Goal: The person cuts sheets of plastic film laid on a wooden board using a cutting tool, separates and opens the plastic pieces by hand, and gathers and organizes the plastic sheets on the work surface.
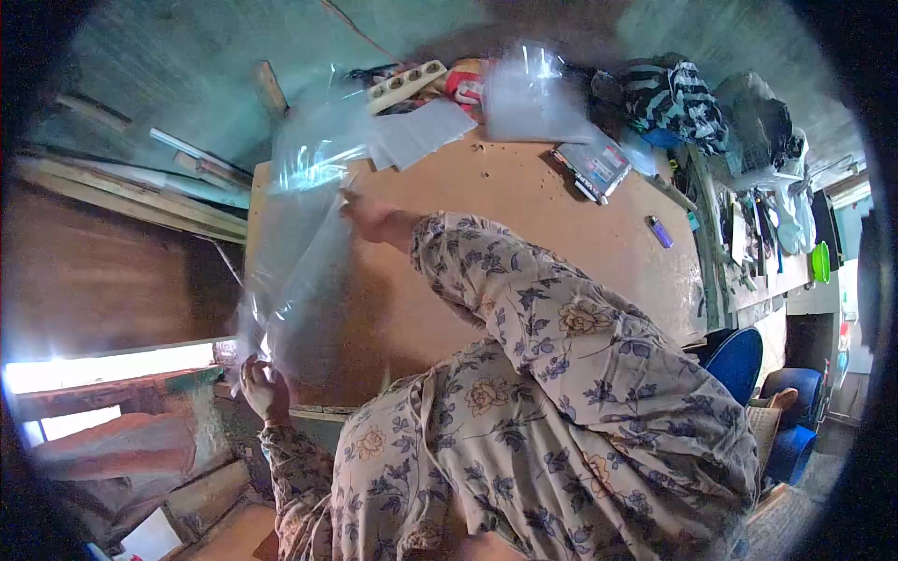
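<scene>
A clear plastic sheet (297, 248) lies along the left side of the brown board tabletop (552, 252), wrinkled and shiny, running toward the back. My left hand (265, 391) is at the near left corner, thumb and fingers closed on the plastic's near end. Farther up, my right hand (376, 217) reaches across the board, its fingers pinched at the sheet's right edge; the fingertips are partly blurred. Flowered sleeves cover both arms.
At the back are white sheets (426, 133), a power strip (407, 86) and a clear plastic stack (533, 107). A printed packet (597, 168) and a purple lighter (660, 232) lie to the right. Wooden planks (131, 192) border the left; blue chairs (734, 365) stand right.
</scene>
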Available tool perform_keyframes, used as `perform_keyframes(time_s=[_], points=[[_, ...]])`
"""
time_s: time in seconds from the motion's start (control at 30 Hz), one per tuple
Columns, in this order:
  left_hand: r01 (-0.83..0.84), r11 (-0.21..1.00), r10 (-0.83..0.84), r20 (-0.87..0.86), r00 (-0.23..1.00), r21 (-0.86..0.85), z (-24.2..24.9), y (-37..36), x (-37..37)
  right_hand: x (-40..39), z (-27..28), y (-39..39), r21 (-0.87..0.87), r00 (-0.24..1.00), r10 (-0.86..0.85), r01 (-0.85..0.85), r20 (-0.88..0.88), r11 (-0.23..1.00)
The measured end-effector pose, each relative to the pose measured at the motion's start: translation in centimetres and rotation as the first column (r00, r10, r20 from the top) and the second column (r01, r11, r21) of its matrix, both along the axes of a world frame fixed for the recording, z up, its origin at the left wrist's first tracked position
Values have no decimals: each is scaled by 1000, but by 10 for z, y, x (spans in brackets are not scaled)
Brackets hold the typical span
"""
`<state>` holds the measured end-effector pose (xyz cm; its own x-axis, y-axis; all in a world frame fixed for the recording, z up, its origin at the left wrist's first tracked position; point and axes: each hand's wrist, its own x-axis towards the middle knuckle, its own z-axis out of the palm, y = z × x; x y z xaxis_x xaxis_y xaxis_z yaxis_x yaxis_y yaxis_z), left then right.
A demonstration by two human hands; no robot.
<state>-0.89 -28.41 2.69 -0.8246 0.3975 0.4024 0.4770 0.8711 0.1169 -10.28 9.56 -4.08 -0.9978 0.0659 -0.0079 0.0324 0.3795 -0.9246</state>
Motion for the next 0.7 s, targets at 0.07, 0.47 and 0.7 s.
perform_keyframes(time_s=[0.07, 0.47, 0.7], points=[[-36, 998, 41, 113, 993, -49, 1, 5, 3, 3, -1, 1, -121, 991, -35, 51, 131, 991], [76, 905, 72, 327, 942, -419, 51, 110, 30, 179, 59, 66, 564, 991, 39, -104, 126, 819], [180, 970, -89, 444, 892, -166, 1, 164, 28, 365, 43, 98, 799, 872, -489, 301, -10, 521]])
